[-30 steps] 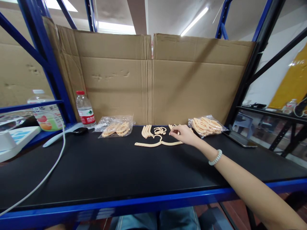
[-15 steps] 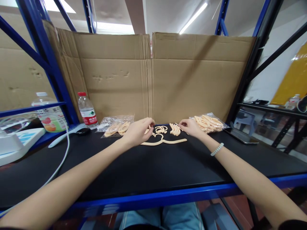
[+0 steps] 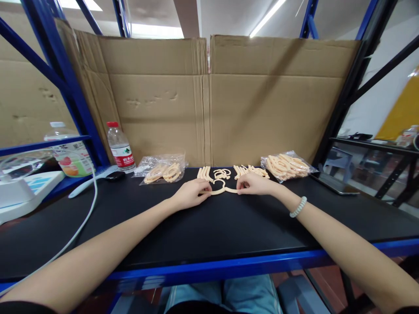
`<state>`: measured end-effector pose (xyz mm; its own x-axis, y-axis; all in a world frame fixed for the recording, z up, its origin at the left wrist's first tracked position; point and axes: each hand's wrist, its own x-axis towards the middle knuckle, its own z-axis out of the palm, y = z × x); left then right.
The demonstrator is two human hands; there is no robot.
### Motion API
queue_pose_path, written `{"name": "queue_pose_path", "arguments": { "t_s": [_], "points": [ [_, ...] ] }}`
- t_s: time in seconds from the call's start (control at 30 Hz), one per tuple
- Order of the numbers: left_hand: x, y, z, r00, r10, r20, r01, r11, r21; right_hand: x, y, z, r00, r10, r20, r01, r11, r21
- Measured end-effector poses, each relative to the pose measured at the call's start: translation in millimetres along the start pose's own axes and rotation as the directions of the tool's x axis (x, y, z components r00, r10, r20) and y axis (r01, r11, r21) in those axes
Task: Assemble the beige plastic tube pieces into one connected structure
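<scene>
Both hands now drawn back onto the peach hanger [image 3: 220, 190], left hand [image 3: 191, 194] and right hand [image 3: 253, 185] each pinching an end

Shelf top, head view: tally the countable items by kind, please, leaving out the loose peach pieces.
Clear bags of peach parts: 2
Red-capped water bottle: 1
Peach hanger, held at its ends by the left hand and right hand: 1
White cable: 1
Total: 5

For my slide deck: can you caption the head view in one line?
Left hand and right hand grip a peach plastic hanger piece on a black shelf.
</scene>
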<state>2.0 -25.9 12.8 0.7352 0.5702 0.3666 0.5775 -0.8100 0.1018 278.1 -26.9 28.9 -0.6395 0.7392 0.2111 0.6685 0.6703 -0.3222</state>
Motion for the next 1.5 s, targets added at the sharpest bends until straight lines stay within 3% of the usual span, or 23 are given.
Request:
{"name": "queue_pose_path", "arguments": {
  "t_s": [0.4,0.53,0.67,0.8,0.9,1.03,1.23,1.5],
  "points": [
    [2,-6,11.2,0.994,-0.077,-0.071,0.082,0.994,0.070,5,14,11,0.994,0.036,-0.108,-0.039,0.999,-0.029],
    [3,-10,9.9,0.984,-0.099,-0.150,0.097,0.995,-0.018,5,13,11,0.992,0.025,-0.122,-0.033,0.997,-0.063],
    [4,-23,6.9,0.942,-0.237,-0.238,0.214,0.970,-0.119,5,10,10,0.980,0.004,-0.201,-0.017,0.998,-0.063],
    [3,-41,6.9,0.914,-0.356,-0.196,0.327,0.931,-0.163,6,10,11,0.953,0.055,-0.297,-0.083,0.993,-0.083],
    [2,-48,7.5,0.918,-0.360,-0.164,0.336,0.928,-0.160,7,14,13,0.942,0.093,-0.323,-0.130,0.987,-0.094],
    [3,-49,5.6,0.926,-0.360,-0.115,0.345,0.930,-0.128,12,18,15,0.943,0.053,-0.329,-0.109,0.982,-0.154],
    [18,-54,-0.4,0.906,-0.422,-0.032,0.419,0.905,-0.069,36,15,6,0.980,0.042,-0.193,-0.106,0.935,-0.338],
    [46,-64,2.9,0.814,-0.581,-0.012,0.581,0.813,0.038,74,17,6,0.996,0.089,-0.023,-0.091,0.905,-0.416]
  ]
}}
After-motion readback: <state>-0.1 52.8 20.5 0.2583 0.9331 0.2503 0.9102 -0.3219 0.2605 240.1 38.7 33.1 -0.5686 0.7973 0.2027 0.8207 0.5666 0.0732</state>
